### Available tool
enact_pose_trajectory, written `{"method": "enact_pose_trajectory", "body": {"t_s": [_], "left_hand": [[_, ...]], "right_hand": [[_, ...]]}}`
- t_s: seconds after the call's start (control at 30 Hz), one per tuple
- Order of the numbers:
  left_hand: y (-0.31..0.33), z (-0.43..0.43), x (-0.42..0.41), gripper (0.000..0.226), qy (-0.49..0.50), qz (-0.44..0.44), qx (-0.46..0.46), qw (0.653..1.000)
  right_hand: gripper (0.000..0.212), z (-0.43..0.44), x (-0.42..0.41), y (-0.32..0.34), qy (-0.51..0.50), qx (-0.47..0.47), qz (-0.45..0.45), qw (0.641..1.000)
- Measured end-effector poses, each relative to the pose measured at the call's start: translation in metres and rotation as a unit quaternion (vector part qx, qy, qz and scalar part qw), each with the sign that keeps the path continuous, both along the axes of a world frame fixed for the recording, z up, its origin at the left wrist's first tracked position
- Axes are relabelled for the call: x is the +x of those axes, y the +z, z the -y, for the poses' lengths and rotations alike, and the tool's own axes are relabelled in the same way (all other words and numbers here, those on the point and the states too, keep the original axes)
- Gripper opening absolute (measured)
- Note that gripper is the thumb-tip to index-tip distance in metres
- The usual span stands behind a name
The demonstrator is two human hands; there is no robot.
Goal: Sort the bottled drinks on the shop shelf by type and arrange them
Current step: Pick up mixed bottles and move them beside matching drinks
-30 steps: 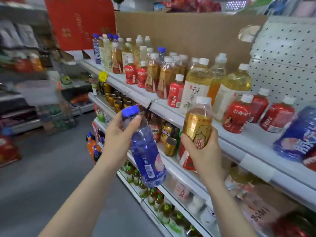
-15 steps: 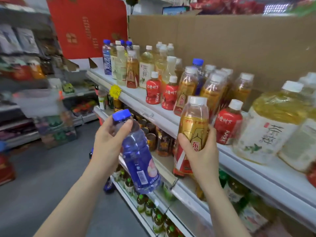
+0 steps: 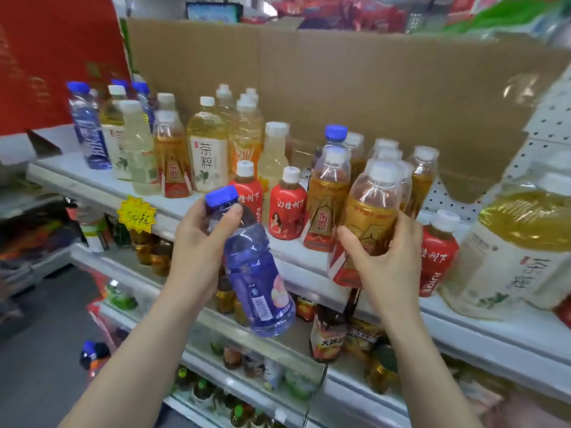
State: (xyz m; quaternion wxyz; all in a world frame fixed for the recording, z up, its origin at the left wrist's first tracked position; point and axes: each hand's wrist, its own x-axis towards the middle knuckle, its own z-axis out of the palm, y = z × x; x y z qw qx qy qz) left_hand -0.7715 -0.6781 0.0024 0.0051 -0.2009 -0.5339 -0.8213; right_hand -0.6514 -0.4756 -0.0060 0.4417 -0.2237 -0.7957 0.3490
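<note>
My left hand (image 3: 200, 242) grips a blue-capped blue bottle (image 3: 256, 279) by its neck, tilted, in front of the top shelf (image 3: 293, 267). My right hand (image 3: 386, 257) holds a white-capped amber bottle with a gold and red label (image 3: 367, 217), upright over the shelf's front edge beside several bottles of the same kind (image 3: 327, 193). Small red bottles (image 3: 287, 208) stand at the shelf front. Pale yellow tea bottles (image 3: 207, 149) and more blue bottles (image 3: 88, 128) stand to the left. A large yellow tea bottle (image 3: 519, 248) stands at the right.
Brown cardboard (image 3: 340, 88) backs the top shelf, with white pegboard (image 3: 550, 143) at the right. Lower shelves (image 3: 247, 344) hold cans and small bottles. A yellow starburst price tag (image 3: 137, 213) hangs on the shelf edge. Grey aisle floor (image 3: 40, 350) lies to the left.
The view has moved closer to the shelf and leftward along it. Both hands have carried their bottles toward the shelf; the amber bottle now stands next to the same-kind group.
</note>
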Motion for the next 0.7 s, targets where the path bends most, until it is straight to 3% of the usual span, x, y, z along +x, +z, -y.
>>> {"method": "enact_pose_trajectory", "body": {"t_s": [0.17,0.33,0.7], "left_hand": [[0.01,-0.004,-0.034,0.039,-0.078,-0.012,-0.01,0.997],[0.013,0.0,-0.059,0.02,-0.135,-0.024,-0.013,0.991],[0.01,0.012,-0.065,0.042,-0.203,0.016,-0.014,0.979]], "right_hand": [[0.071,0.011,-0.018,0.003,-0.101,0.013,0.03,0.994],[0.077,0.024,-0.045,0.004,-0.182,0.043,0.058,0.981],[0.083,0.022,-0.062,-0.001,-0.283,0.035,0.069,0.956]]}}
